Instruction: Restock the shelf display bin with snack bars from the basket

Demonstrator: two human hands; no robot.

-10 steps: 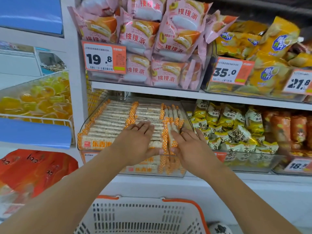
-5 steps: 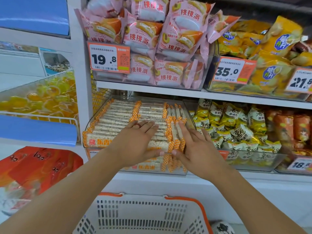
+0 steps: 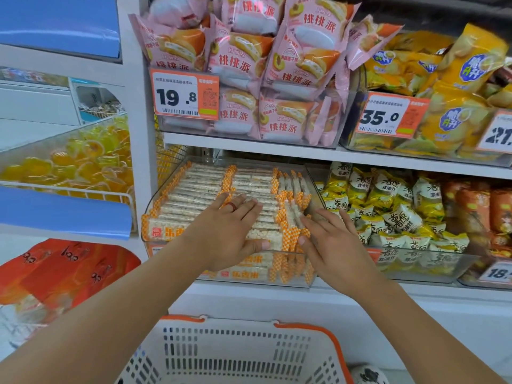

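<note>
Snack bars (image 3: 194, 200) fill the clear display bin (image 3: 291, 284), stacked flat with long axes running left-right; a few stand on edge along its right wall. Left hand (image 3: 230, 234) presses flat on the middle stack, right hand (image 3: 329, 245) rests open-fingered against the upright bars, neither grasping. The basket (image 3: 235, 353) below shows no bars.

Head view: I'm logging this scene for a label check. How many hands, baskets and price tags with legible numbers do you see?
Hands: 2, left hand and right hand
Basket: 1
Legible price tags: 4
Total: 7
</note>
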